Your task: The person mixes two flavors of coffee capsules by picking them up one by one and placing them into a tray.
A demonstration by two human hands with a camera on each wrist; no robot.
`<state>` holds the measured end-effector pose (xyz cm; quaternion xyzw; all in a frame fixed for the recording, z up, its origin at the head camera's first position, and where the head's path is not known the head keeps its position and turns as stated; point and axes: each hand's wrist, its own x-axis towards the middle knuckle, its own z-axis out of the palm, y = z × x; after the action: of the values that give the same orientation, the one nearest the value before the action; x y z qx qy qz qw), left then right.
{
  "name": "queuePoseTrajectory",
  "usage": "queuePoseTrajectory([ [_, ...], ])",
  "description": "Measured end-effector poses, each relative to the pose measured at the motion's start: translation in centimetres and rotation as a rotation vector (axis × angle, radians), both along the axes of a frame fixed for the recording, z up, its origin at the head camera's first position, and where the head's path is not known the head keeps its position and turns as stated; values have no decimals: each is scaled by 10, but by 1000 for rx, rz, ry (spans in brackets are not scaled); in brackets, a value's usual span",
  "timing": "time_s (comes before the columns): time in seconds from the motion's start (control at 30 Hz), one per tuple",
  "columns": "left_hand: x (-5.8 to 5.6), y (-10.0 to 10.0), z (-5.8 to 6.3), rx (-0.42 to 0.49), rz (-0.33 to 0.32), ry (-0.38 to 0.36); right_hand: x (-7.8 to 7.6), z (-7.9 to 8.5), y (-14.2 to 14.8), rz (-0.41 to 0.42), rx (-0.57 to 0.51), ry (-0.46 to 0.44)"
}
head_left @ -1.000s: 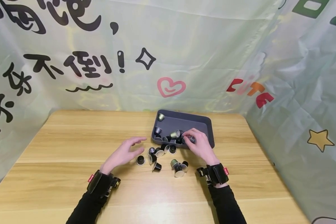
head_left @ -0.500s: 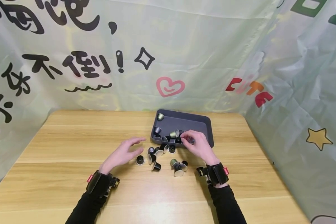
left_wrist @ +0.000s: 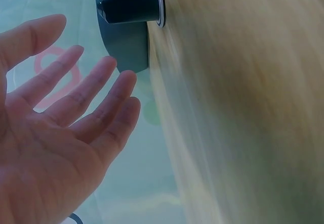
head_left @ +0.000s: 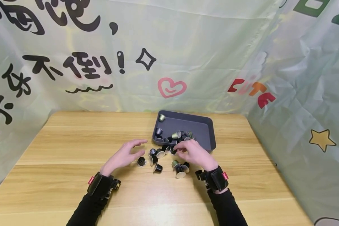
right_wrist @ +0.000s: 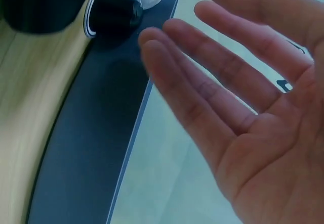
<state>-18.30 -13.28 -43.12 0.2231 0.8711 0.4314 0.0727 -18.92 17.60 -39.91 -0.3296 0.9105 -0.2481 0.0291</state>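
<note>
My left hand (head_left: 126, 155) hovers over the table left of a loose group of coffee capsules, its fingers relaxed and holding nothing. The left wrist view shows that palm with fingers spread and a dark capsule (left_wrist: 129, 1) beyond. My right hand (head_left: 196, 153) is at the tray's front edge, its thumb and fingertips around a black capsule (head_left: 173, 151) that they partly hide. In the right wrist view, the fingers (right_wrist: 190, 105) are extended and apart from a black capsule (right_wrist: 114, 14). Several capsules lie in the dark grey tray (head_left: 199, 127), among them a pale green one (head_left: 175, 135).
Between the hands, several black capsules lie on the wooden table (head_left: 96, 125), some tipped over. One stands at the left (head_left: 141, 161). Nearer the front right sits a cluster with a green capsule (head_left: 175, 164). A printed fabric backdrop (head_left: 214, 56) rises behind the table.
My right hand has let go of a capsule in the tray and drawn back toward the front edge, over the black capsule there. The left hand stays about where it was.
</note>
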Motion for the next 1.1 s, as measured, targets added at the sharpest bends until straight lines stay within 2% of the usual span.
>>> queuePoseTrajectory([
  [0.17,0,0,-1,1,-6,3,0,-3,-5,35,48,14],
  [0.33,0,0,-2,0,-13,19,0,-6,-8,27,86,29],
  [1.1,1,0,-1,-6,-30,8,1,-11,-11,37,146,62],
])
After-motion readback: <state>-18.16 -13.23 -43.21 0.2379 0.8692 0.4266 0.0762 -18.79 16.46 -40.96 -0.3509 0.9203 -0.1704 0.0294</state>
